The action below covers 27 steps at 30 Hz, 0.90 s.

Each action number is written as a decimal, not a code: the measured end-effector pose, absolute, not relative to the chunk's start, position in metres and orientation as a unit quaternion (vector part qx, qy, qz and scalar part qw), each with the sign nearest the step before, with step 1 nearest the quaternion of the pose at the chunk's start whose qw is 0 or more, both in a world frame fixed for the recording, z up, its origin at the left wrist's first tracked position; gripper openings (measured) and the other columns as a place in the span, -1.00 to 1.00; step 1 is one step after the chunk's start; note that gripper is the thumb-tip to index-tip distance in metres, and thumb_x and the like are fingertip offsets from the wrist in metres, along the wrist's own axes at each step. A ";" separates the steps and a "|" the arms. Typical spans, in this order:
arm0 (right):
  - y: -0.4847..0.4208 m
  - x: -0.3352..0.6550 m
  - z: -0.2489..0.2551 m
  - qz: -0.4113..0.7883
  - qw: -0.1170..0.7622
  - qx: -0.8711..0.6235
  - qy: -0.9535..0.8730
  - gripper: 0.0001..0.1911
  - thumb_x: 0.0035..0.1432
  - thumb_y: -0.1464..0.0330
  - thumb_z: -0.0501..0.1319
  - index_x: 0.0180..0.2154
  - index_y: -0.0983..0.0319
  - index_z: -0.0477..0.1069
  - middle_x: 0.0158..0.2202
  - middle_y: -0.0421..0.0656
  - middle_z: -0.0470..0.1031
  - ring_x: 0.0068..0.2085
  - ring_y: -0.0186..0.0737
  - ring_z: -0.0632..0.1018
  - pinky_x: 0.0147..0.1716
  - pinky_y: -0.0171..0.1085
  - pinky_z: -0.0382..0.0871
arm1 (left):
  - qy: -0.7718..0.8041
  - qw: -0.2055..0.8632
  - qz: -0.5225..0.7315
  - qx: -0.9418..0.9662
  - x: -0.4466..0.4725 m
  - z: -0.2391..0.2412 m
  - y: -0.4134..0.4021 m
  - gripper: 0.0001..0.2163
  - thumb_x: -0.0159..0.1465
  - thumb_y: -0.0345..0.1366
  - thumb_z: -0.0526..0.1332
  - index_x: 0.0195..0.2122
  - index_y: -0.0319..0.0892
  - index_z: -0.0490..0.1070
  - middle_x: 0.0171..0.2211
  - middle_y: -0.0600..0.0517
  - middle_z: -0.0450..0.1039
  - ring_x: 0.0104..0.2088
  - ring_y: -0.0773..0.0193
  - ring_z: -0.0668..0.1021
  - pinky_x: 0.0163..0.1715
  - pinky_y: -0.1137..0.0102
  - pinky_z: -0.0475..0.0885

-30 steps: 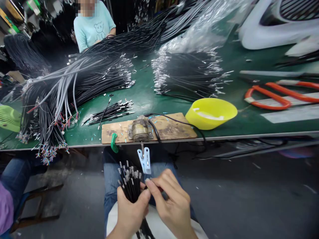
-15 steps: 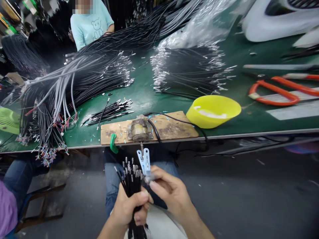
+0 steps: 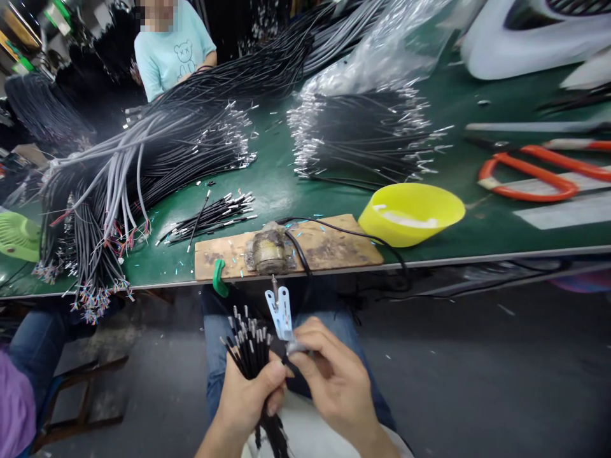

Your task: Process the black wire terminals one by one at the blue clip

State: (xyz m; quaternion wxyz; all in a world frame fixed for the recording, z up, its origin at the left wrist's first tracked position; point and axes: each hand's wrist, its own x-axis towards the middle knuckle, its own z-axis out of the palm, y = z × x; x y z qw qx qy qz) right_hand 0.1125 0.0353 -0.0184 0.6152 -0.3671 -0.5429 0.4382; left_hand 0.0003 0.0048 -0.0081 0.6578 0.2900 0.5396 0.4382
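Observation:
My left hand [image 3: 251, 397] is closed round a bundle of short black wires [image 3: 249, 343] with silver tips, held upright over my lap. My right hand [image 3: 331, 375] pinches one silver-tipped wire end [image 3: 292, 347] beside the bundle, just below a pale blue clip [image 3: 280, 312] that hangs under a small motor [image 3: 267, 250] on a wooden board [image 3: 329, 245] at the table's front edge.
A yellow bowl [image 3: 411, 213] stands right of the board. Loose short wires [image 3: 214, 213] and big cable piles [image 3: 157, 152] cover the green table [image 3: 277, 184]. Orange-handled scissors [image 3: 534, 172] lie at the right. Another person in a teal shirt [image 3: 174, 48] sits across.
My right hand drew one wire from the bundle and raised it toward the blue clip. Both hands shifted slightly up and right, then settled a little lower.

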 end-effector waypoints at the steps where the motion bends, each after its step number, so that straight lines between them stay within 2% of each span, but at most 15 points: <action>1: 0.036 0.114 -0.020 0.544 0.587 -0.334 -0.498 -0.79 0.11 0.27 0.20 -0.53 0.19 0.37 -0.57 -0.19 0.32 -0.53 -0.24 0.35 -0.55 -0.28 0.25 | 0.540 0.653 0.436 0.303 -0.002 -0.005 0.007 -0.59 -0.08 0.06 0.35 -0.61 -0.22 0.32 -0.76 0.17 0.16 -0.79 0.54 0.15 -0.77 0.49 0.06; 4: 0.040 0.119 -0.022 0.786 0.449 -0.241 -0.351 -0.60 -0.05 0.02 0.27 -0.54 0.23 0.38 -0.60 -0.23 0.29 -0.57 -0.30 0.33 -0.58 -0.32 0.22 | 0.542 0.629 0.442 0.340 -0.007 0.004 0.012 -0.63 -0.12 -0.02 0.39 -0.65 -0.21 0.33 -0.67 0.09 0.29 -0.65 0.41 0.31 -0.60 0.43 0.26; 7: 0.049 0.127 -0.021 0.825 0.374 -0.269 -0.326 -0.59 -0.18 0.05 0.37 -0.50 0.28 0.44 -0.55 -0.19 0.38 -0.49 -0.27 0.39 -0.47 -0.31 0.25 | 0.553 0.597 0.451 0.365 -0.009 0.010 0.013 -0.69 -0.11 -0.12 0.41 -0.64 -0.20 0.35 -0.61 0.06 0.34 -0.53 0.30 0.38 -0.46 0.37 0.32; 10: 0.066 0.131 -0.015 0.773 0.402 -0.337 -0.357 -0.63 -0.16 0.09 0.37 -0.56 0.27 0.42 -0.58 -0.22 0.37 -0.50 -0.30 0.36 -0.48 -0.33 0.23 | 0.575 0.562 0.461 0.377 -0.011 0.013 0.010 -0.76 -0.08 -0.21 0.41 -0.61 -0.19 0.37 -0.61 0.07 0.34 -0.55 0.30 0.38 -0.48 0.37 0.31; 13: 0.081 0.125 -0.007 0.746 0.456 -0.347 -0.340 -0.53 -0.14 -0.01 0.31 -0.66 0.27 0.38 -0.66 -0.26 0.29 -0.57 -0.36 0.26 -0.58 -0.36 0.15 | 0.587 0.524 0.477 0.392 -0.011 0.013 0.008 -0.80 -0.07 -0.25 0.41 -0.63 -0.19 0.40 -0.59 0.06 0.35 -0.52 0.28 0.41 -0.45 0.36 0.32; 18: 0.086 0.105 0.001 0.775 0.466 -0.324 -0.277 -0.55 -0.18 -0.03 0.32 -0.54 0.26 0.51 -0.58 -0.19 0.40 -0.55 -0.32 0.33 -0.57 -0.35 0.22 | 0.594 0.475 0.512 0.399 -0.005 0.011 0.011 -0.79 -0.05 -0.22 0.38 -0.63 -0.17 0.39 -0.56 0.06 0.33 -0.50 0.28 0.42 -0.42 0.36 0.33; 23: 0.083 0.098 0.000 0.785 0.498 -0.303 -0.210 -0.59 -0.24 0.01 0.37 -0.62 0.24 0.47 -0.63 -0.22 0.38 -0.58 -0.32 0.33 -0.60 -0.35 0.21 | 0.594 0.489 0.502 0.395 -0.002 0.004 0.015 -0.80 -0.04 -0.22 0.39 -0.61 -0.19 0.41 -0.58 0.07 0.33 -0.52 0.29 0.40 -0.46 0.37 0.34; 27: 0.080 0.099 -0.005 0.810 0.484 -0.286 -0.165 -0.62 -0.23 0.05 0.39 -0.55 0.25 0.51 -0.58 -0.20 0.46 -0.55 -0.32 0.39 -0.56 -0.35 0.27 | 0.586 0.510 0.496 0.388 0.000 0.002 0.018 -0.80 -0.02 -0.19 0.37 -0.59 -0.19 0.43 -0.56 0.05 0.37 -0.49 0.25 0.44 -0.40 0.34 0.40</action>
